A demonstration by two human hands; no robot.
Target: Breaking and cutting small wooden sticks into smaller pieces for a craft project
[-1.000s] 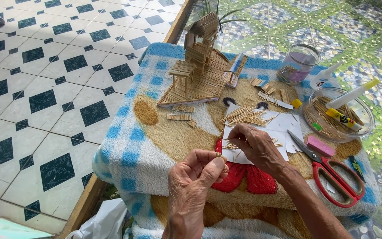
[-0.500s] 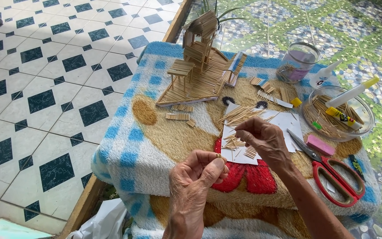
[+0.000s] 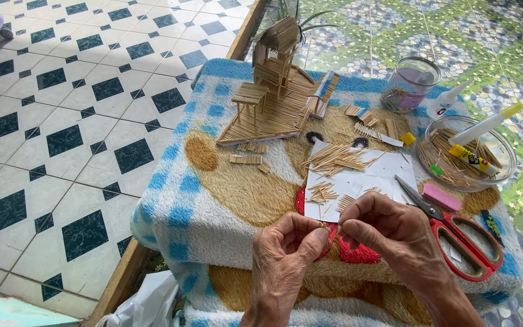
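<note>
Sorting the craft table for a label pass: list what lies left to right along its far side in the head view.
Toothpick house model → glass jar → white glue bottle → clear bowl holding sticks and the yellow-capped glue tube.

blanket (image 3: 213,115): blue-white checks; scissors (image 3: 467,242): red; floor tiles (image 3: 62,139): white-dark diamonds

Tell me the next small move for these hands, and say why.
Probably press the thin stick into line with the other bit. The left hand and right hand pinch small sticks fingertip to fingertip above the towel, short of the loose sticks on the white paper.
</note>
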